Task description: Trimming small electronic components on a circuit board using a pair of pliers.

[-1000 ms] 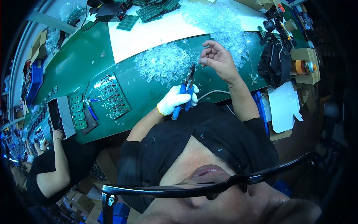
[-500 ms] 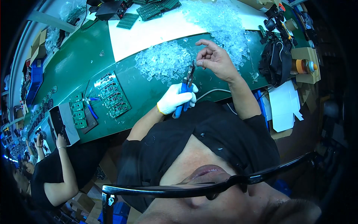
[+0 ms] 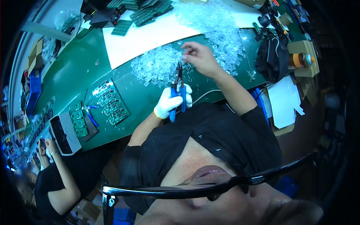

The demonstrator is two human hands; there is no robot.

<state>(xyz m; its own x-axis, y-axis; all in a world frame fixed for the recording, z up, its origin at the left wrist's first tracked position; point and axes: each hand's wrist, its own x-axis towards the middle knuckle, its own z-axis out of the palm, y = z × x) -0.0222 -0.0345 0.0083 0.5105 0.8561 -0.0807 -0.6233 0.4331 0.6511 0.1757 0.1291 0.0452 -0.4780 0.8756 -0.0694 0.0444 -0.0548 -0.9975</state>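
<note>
My left hand (image 3: 168, 102), in a white knit glove, is wrapped round the blue handles of a pair of cutting pliers (image 3: 179, 77). The handles are spread and the dark jaws point away from me, beside a heap of small clear plastic pieces (image 3: 152, 64). My bare right hand (image 3: 202, 60) hovers just beyond the jaw tips, at the heap's right side. Its fingers are curled, with thumb and fingertips drawn in. Whatever they hold is too small and blurred to make out.
A larger clear-piece pile (image 3: 221, 32) covers the far bench. Left lie circuit boards (image 3: 111, 101), another pair of pliers (image 3: 90, 114) and a grey box (image 3: 66, 131), near a co-worker's arm (image 3: 63, 168). A black bag (image 3: 270, 62) and an orange-banded bottle (image 3: 300, 60) stand right.
The pliers' handles have spread apart, and my left hand has shifted slightly left. My right hand has also moved left, staying near the jaws. The co-worker's hand has left the grey box.
</note>
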